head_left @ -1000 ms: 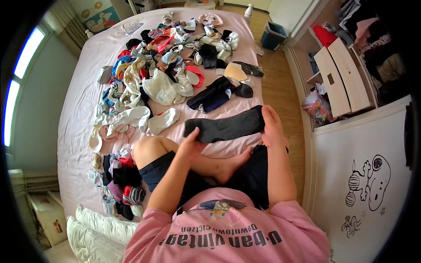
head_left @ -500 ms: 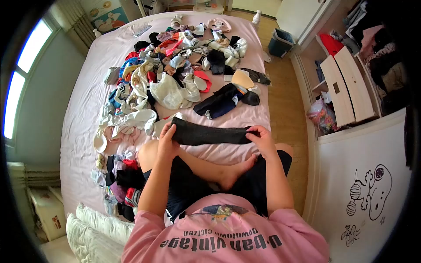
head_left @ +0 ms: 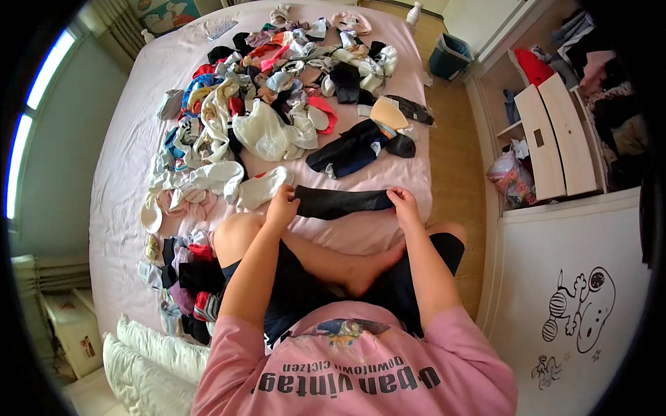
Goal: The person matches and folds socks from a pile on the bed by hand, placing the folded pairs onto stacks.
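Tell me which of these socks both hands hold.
The dark gray sock, pinched at one end by the left hand and at the other by the right hand; others, like the white sock beside it, lie on the bed.

Pale pink sheeting covers the bed [head_left: 118, 208], its far edge bearing a light pink hat [head_left: 352, 23]. A dark grey sock [head_left: 340, 203] contrasts with a pink shirt [head_left: 361, 367] lettered in black, while black cartoon line drawings [head_left: 581, 308] pattern a white panel [head_left: 527, 277].

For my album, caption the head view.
Left hand and right hand stretch a dark sock above a pink bed strewn with clothing.
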Demonstrator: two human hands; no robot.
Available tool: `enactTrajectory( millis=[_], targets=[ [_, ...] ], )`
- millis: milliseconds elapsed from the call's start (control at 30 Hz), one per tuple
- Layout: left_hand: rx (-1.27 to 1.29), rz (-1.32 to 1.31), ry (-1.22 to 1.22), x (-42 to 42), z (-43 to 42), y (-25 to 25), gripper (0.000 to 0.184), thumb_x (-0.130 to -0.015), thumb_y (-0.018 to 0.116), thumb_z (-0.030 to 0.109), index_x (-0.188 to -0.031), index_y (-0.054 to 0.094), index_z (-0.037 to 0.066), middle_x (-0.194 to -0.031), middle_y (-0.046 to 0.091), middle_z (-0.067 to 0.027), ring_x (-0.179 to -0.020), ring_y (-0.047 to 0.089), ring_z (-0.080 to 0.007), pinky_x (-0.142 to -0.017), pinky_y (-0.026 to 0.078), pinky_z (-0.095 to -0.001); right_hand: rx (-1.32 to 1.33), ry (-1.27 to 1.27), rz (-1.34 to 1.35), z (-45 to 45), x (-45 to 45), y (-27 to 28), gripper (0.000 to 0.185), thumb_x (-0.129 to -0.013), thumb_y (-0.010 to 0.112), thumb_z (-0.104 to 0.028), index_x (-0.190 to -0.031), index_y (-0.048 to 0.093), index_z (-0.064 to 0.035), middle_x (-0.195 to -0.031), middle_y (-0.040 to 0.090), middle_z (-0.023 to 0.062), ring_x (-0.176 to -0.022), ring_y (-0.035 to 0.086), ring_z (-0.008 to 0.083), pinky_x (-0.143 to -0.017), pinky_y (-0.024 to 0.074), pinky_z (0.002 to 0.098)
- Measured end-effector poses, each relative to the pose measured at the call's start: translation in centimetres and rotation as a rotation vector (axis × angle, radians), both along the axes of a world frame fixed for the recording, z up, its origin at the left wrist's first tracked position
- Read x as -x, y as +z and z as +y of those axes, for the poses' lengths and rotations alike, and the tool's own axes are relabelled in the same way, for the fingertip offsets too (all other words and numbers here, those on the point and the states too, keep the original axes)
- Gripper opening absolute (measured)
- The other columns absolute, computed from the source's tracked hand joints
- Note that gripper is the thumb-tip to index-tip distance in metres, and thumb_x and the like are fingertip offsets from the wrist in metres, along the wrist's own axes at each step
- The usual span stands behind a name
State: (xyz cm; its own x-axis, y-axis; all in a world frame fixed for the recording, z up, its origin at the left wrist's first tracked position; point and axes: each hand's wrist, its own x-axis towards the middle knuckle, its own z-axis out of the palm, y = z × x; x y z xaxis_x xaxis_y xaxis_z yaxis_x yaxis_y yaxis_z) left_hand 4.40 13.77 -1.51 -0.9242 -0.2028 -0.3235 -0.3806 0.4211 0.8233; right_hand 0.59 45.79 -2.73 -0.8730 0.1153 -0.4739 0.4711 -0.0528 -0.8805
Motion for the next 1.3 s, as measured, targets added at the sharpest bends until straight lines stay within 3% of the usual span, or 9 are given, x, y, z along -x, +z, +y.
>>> enactTrajectory(
  millis=[133,233,367,567,633,767,1133,1167,1300],
  targets=[
    [0.779,0.213,-0.172,-1.0,3.4,2.4,0.055,-0.068,0.066,0.024,-0.118,0.044,0.011,-0.126,0.039,-0.0177,-0.114,0.041,-0.0326,-0.094,0.032,-0.0435,-0.620,0.052,0.395,0.2,0.1,-2.7,0.042,-0.076,0.064,-0.026,-0.112,0.049,-0.0092,-0.104,0.051,0.0125,-0.093,0.049,0.0249,-0.077,0.0406,0.0416],
    [0.789,0.390,-0.549,-1.9,5.9,2.7,0.070,-0.066,0.067,0.034,-0.127,0.037,0.016,-0.136,0.026,-0.0154,-0.125,0.025,-0.0346,-0.100,0.023,-0.0452,-1.120,0.375,0.677,-2.9,-2.0,1.5,0.055,-0.073,0.064,-0.033,-0.120,0.045,-0.0120,-0.125,0.035,0.0196,-0.115,0.033,0.0352,-0.093,0.0257,0.0516],
    [0.839,0.037,-0.811,-3.6,6.6,0.6,0.076,-0.068,0.059,0.054,-0.134,0.027,0.032,-0.142,0.010,-0.0174,-0.128,0.008,-0.0435,-0.100,0.010,-0.0569,-1.299,0.848,0.658,-3.5,-4.1,1.5,0.069,-0.071,0.062,-0.046,-0.130,0.036,-0.0241,-0.141,0.014,0.0135,-0.129,0.012,0.0365,-0.100,0.0116,0.0566],
    [0.706,-0.090,-0.843,-2.4,6.2,2.3,0.065,-0.069,0.057,0.057,-0.127,0.037,0.038,-0.141,0.010,-0.0202,-0.127,0.009,-0.0447,-0.099,0.013,-0.0582,-1.144,0.910,0.461,-2.8,-2.3,1.6,0.049,-0.071,0.061,-0.046,-0.116,0.053,-0.0292,-0.138,0.027,0.0102,-0.128,0.018,0.0329,-0.099,0.0106,0.0577],
    [0.627,-0.032,-0.756,-2.0,6.3,2.9,0.056,-0.070,0.058,0.054,-0.121,0.046,0.036,-0.140,0.016,-0.0197,-0.127,0.014,-0.0426,-0.098,0.016,-0.0583,-1.028,0.607,0.684,-2.8,0.8,1.9,0.025,-0.070,0.065,-0.032,-0.089,0.065,-0.0166,-0.110,0.052,0.0085,-0.106,0.044,0.0295,-0.090,0.0298,0.0475],
    [0.296,0.344,-0.396,0.0,5.6,4.5,0.018,-0.074,0.062,0.022,-0.085,0.062,0.009,-0.093,0.055,-0.0109,-0.085,0.053,-0.0278,-0.073,0.043,-0.0360,-0.875,0.391,0.793,-4.3,9.6,5.6,0.010,-0.073,0.061,-0.015,-0.076,0.061,-0.0059,-0.077,0.059,0.0081,-0.079,0.055,0.0260,-0.072,0.0411,0.0343],
    [-0.058,0.220,-0.127,3.8,3.6,3.0,0.013,-0.080,0.056,0.014,-0.086,0.059,0.003,-0.079,0.056,-0.0112,-0.065,0.055,-0.0214,-0.059,0.044,-0.0288,-1.609,0.948,0.734,-11.6,26.2,1.9,0.023,-0.074,0.057,-0.018,-0.092,0.063,-0.0066,-0.132,0.035,0.0097,-0.125,0.026,0.0279,-0.099,0.0222,0.0510],
    [-0.064,0.213,-0.113,3.9,3.5,3.0,0.013,-0.080,0.056,0.014,-0.086,0.059,0.003,-0.080,0.056,-0.0113,-0.065,0.055,-0.0213,-0.060,0.044,-0.0287,-1.601,0.855,0.834,-11.2,26.8,0.4,0.028,-0.074,0.059,-0.020,-0.098,0.062,-0.0064,-0.127,0.043,0.0089,-0.119,0.036,0.0285,-0.096,0.0296,0.0461],
    [-0.108,0.202,-0.075,4.0,3.6,3.5,0.013,-0.080,0.056,0.013,-0.086,0.059,0.003,-0.079,0.057,-0.0105,-0.066,0.056,-0.0185,-0.061,0.044,-0.0272,-0.645,0.492,0.764,-10.1,29.5,2.1,0.026,-0.076,0.062,-0.019,-0.097,0.061,-0.0036,-0.096,0.062,0.0060,-0.086,0.059,0.0263,-0.075,0.0462,0.0295]
  ],
)
